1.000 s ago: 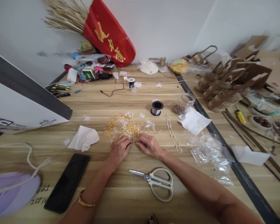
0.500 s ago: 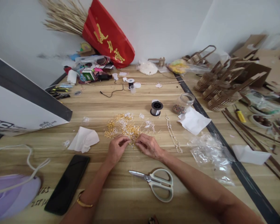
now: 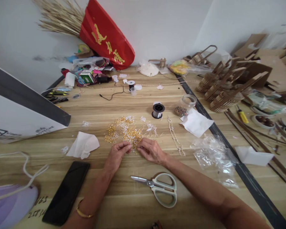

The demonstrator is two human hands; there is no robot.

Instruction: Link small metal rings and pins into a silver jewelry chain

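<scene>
A loose heap of small gold and silver beads (image 3: 133, 134) lies on the wooden table, and both hands are at its near edge. My left hand (image 3: 118, 156) has thumb and fingers pinched together at the left of the heap; whatever it holds is too small to make out. From the right, my right hand (image 3: 151, 150) touches the heap with its fingers bent together, their tips partly hidden. Just nearer than the hands lie scissors (image 3: 154, 187) with pale handles, blades to the left. A beaded chain (image 3: 173, 136) is stretched out right of the heap.
A wire spool (image 3: 158, 110) and a glass jar of beads (image 3: 184, 106) stand behind. White paper pieces (image 3: 83, 145) and clear plastic bags (image 3: 214, 156) flank the hands. A black phone (image 3: 66, 192) lies at the left. Small woven baskets (image 3: 225, 98) stand at the right.
The whole view has shifted slightly. My left hand has drawn a little down and toward me, its fingers still pinched. My right hand stays at the heap.
</scene>
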